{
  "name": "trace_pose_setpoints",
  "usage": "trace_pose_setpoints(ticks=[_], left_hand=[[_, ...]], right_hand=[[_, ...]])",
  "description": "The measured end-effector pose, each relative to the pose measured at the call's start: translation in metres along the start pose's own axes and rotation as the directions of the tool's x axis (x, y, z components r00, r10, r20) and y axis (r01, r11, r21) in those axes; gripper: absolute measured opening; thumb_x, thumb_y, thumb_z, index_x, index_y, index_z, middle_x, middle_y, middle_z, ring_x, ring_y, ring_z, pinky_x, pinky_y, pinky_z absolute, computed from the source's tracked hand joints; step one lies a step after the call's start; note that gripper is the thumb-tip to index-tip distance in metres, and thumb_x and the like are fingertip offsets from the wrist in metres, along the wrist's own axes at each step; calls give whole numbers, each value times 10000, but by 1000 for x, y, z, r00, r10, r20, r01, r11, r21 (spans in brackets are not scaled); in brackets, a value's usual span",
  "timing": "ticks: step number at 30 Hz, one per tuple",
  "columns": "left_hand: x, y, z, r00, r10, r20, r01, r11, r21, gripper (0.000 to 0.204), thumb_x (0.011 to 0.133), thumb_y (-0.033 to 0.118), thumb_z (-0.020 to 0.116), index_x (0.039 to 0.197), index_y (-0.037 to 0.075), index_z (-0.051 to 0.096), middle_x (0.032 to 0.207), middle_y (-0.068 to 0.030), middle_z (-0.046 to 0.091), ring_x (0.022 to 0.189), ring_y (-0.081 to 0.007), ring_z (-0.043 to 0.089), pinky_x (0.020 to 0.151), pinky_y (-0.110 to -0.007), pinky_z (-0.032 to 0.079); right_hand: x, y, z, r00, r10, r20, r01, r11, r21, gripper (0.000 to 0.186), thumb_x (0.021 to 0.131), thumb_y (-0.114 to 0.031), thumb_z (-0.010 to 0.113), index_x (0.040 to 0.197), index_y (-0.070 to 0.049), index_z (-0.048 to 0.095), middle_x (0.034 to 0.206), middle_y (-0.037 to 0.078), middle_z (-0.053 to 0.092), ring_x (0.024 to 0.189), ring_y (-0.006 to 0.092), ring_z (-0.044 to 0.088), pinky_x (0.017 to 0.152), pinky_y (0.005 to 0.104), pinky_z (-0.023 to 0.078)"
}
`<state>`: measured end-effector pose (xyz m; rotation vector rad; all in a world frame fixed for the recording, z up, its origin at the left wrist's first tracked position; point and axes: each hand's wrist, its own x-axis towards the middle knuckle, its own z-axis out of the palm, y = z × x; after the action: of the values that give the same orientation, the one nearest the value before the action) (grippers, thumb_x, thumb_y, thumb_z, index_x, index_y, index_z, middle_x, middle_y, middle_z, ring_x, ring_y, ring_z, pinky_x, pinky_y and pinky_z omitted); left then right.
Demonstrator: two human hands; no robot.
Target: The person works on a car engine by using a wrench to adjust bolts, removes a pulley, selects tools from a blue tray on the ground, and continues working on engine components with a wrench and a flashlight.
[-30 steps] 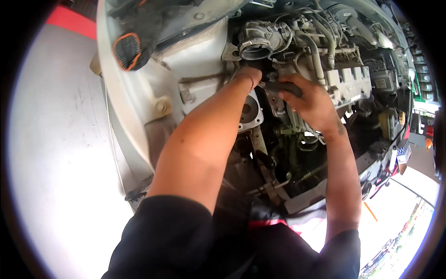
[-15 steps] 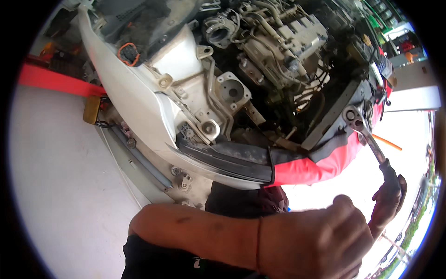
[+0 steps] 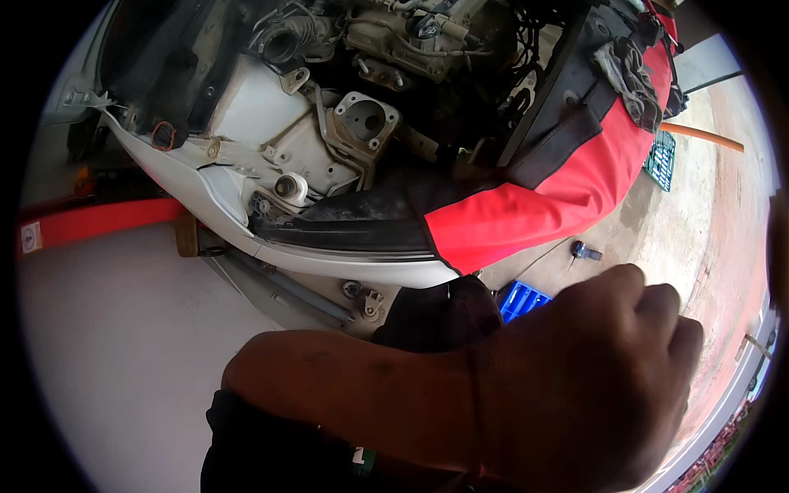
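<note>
My left hand [image 3: 592, 386] fills the lower right in shadow, curled into a fist, its forearm stretching across the bottom of the picture. What it holds, if anything, is hidden. My right hand and the ratchet it held earlier are out of sight. Beyond the fist lie the red-and-black fender cover [image 3: 551, 205] on the front of a white car [image 3: 181, 185] and the open engine bay, with the engine [image 3: 411, 33], a bare bracket with a round hole [image 3: 353, 135] and an open intake throat [image 3: 292, 45].
A blue plastic tray [image 3: 522, 304], a green crate [image 3: 659, 168], small metal parts [image 3: 370, 308] and an orange hose [image 3: 707, 140] are on the floor around the car's front. A dark rag [image 3: 633, 74] hangs on the cover. A large pale grey surface [image 3: 131, 345] occupies the left.
My left hand has come out of the engine bay to the lower foreground. My right hand moved right with a ratchet, then left view. The view has shifted over the car's front.
</note>
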<state>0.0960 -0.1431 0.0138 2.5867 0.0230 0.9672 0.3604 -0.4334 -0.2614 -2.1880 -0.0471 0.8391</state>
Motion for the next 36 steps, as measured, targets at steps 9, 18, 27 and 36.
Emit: trace_pose_setpoints(ticks=[9,18,27,36], left_hand=[[-117,-114,12,617,-787,-25,687,523,505,313,914,229,571,1107,-9,635,1117,-170,605,1025,-328,588,903,-376,464],[-134,-114,18,355,-931,78,772,340,537,519,1029,369,307,1169,-54,572,1198,-186,568,1179,-302,511,1038,-391,350],[-174,-131,-45,442,-853,279,351,451,821,500,1052,333,305,1233,-55,562,1234,-170,571,1169,-262,521,1044,-382,351],[-140,-126,18,400,-906,137,739,407,536,485,1064,304,293,1195,-67,576,1199,-155,598,1146,-247,535,1030,-374,370]], right_hand=[[87,268,121,885,449,124,-465,870,166,393,859,-148,619,1227,-27,555,677,75,577,437,174,553,344,313,459],[183,320,241,940,285,188,-215,922,-323,452,813,-217,576,1262,-218,634,1162,156,672,1106,323,626,960,408,484],[187,371,265,834,548,62,-477,773,-417,513,883,-159,525,1393,-211,504,1383,217,476,1229,362,530,1022,446,444],[63,431,216,721,641,262,-600,768,-226,297,835,-201,583,1087,-109,709,950,149,706,878,242,682,788,353,512]])
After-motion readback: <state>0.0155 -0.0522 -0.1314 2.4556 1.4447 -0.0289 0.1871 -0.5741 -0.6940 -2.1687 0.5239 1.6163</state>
